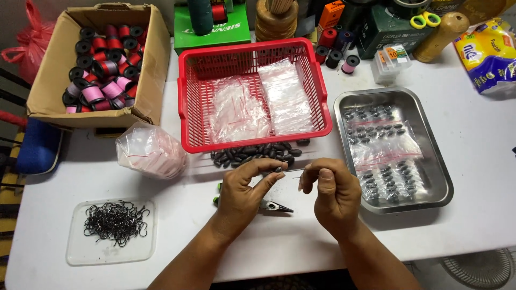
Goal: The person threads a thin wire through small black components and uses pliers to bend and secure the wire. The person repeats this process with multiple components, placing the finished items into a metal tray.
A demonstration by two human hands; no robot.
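Left fingers: your left hand (244, 190) has thumb and forefinger pinched shut on a small dark oval sinker bead (278, 169), the other fingers curled loosely under.
Right fingers: your right hand (332, 190) has thumb and forefinger closed on a thin metal wire (297, 177) whose free end points toward the bead; whether the wire already enters the bead is too small to tell.
Where the bead is: held in the air between your two hands, just above the white table (484, 161) and just in front of the loose heap.
Under your left hand: small pliers with a dark pointed nose and green grips (274, 206) lie on the table, partly hidden by your palm.
Just beyond your fingers: a loose heap of dark oval sinkers (252, 153) lies against the front wall of the red plastic mesh basket (250, 142), which holds clear small plastic bags (263, 104).
To your right: a rectangular steel tray (441, 182) holds clear bags filled with dark sinkers (384, 150).
To your left: a bulging clear bag of empty small bags (150, 150) sits near the basket, and nearer you a flat clear plastic lid (78, 252) carries a tangle of black hooks (115, 220).
Far left: an open cardboard box (156, 70) is filled with red and pink thread spools (102, 70).
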